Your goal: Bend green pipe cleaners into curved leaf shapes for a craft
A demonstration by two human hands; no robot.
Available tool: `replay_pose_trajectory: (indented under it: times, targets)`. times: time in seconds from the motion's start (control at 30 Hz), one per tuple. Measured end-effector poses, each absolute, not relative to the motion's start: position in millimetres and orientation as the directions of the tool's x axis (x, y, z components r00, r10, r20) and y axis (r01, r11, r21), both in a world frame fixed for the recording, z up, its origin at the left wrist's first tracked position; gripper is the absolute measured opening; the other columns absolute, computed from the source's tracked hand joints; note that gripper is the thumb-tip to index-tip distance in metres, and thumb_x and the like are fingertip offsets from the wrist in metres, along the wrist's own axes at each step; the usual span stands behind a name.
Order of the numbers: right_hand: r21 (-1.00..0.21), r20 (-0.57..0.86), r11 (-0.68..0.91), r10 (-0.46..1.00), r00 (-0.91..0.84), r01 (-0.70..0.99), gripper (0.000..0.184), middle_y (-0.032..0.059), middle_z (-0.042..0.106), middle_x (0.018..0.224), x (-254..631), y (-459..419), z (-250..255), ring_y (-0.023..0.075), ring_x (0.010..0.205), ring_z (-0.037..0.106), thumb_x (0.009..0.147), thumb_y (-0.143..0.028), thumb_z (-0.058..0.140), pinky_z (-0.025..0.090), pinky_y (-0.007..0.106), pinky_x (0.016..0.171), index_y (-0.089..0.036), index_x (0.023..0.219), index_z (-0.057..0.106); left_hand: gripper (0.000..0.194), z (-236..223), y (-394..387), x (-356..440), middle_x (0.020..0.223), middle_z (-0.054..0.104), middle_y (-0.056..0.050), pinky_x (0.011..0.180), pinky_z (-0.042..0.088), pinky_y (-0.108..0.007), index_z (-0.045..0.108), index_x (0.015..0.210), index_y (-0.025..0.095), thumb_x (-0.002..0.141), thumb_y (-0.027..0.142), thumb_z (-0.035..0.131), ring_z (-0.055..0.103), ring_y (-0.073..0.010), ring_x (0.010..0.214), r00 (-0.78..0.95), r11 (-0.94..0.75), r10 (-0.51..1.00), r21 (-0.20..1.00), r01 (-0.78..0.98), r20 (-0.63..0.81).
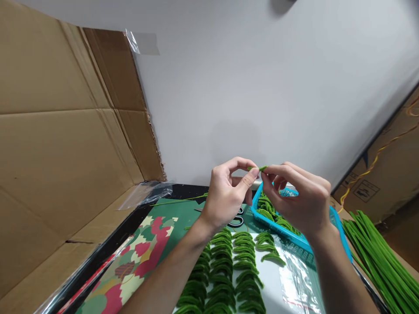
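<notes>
Brown cardboard [65, 135], stood upright at far left. Patterned paper [144, 257], one sheet, laid flat. Thin green strand [180, 201], one, lying loose, with no hand on it. Curved green pieces [221, 261], three long columns set out on white paper [273, 281], partly covered by the left forearm; judged finished. Left hand [225, 194]: one end of a short green piece [262, 168] is pinched by thumb and forefinger. Scissors [236, 221], one pair, partly hidden, not in use. Short green piece: held raised between both hands; judged unfinished. Fourth column [273, 258]: only a few pieces placed, bare paper left below. Right hand [303, 196]: the other end is pinched likewise. Blue basket [341, 232]: more curved pieces contained, total uncountable. Long green stems [382, 266], thick bundle at far right, untouched; judged unworked stock.
</notes>
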State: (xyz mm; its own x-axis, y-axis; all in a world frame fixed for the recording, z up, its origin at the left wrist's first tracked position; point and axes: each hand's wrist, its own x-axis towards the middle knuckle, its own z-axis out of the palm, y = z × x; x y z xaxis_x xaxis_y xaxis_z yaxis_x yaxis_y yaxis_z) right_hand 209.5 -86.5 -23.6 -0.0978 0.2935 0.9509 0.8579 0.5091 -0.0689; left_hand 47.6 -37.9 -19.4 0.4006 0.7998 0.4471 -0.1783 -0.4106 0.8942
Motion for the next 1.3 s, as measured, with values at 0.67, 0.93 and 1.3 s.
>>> replay_pose_trajectory:
  times: [0.67, 0.93, 1.3]
  targets:
    - [0.076, 0.966, 0.507, 0.174, -0.189, 0.858, 0.021, 0.0012, 0.08, 0.088, 219, -85, -28, 0.0098, 0.062, 0.067, 0.094, -0.008, 0.072, 0.05, 0.024, 0.053, -0.024, 0.107, 0.075, 0.023, -6, -37, 37, 0.079, 0.062, 0.001, 0.031, 0.032, -0.016, 0.069, 0.094, 0.013, 0.092, 0.035, 0.076, 0.051, -0.0021, 0.038, 0.589, -0.087, 0.768, 0.952, -0.294, 0.253]
    - [0.019, 0.965, 0.579, 0.203, -0.167, 0.815, 0.035, 0.0013, 0.078, 0.092, 225, -83, -32, 0.0112, 0.068, 0.069, 0.094, -0.006, 0.069, 0.052, 0.025, 0.057, -0.03, 0.118, 0.077, 0.023, -4, -32, 33, 0.078, 0.062, 0.002, 0.031, 0.032, -0.015, 0.069, 0.094, 0.014, 0.092, 0.035, 0.077, 0.051, -0.0017, 0.038, 0.669, -0.04, 0.713, 0.965, -0.261, 0.21]
    - [-0.253, 0.91, 0.779, 0.392, -0.132, 0.574, 0.035, -0.0017, 0.077, 0.089, 232, -81, -25, 0.0105, 0.072, 0.068, 0.092, -0.005, 0.071, 0.053, 0.025, 0.061, -0.032, 0.113, 0.081, 0.026, -6, -28, 30, 0.079, 0.064, 0.001, 0.032, 0.039, -0.014, 0.069, 0.092, 0.012, 0.091, 0.036, 0.078, 0.055, -0.0026, 0.039, 0.703, -0.089, 0.684, 0.978, -0.188, 0.197]
